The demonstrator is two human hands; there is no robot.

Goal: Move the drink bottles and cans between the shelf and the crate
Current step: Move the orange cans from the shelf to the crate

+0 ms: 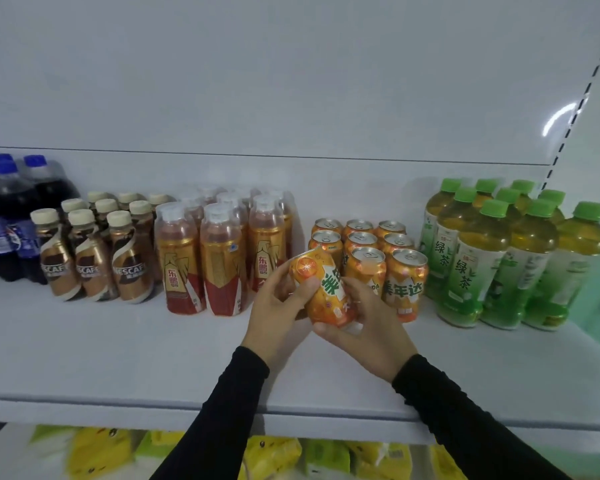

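An orange soda can (326, 289) is tilted to the left above the white shelf (118, 348). My left hand (279, 311) grips its left side with the thumb across the label. My right hand (368, 327) holds its lower right side and base. Just behind stands a block of several matching orange cans (378, 247). No crate is in view.
Along the shelf from the left stand dark cola bottles (7, 216), brown coffee bottles (94, 251), gold and red drink bottles (222, 251) and, at the right, green tea bottles (499, 251). Yellow packets (97, 452) lie on the shelf below.
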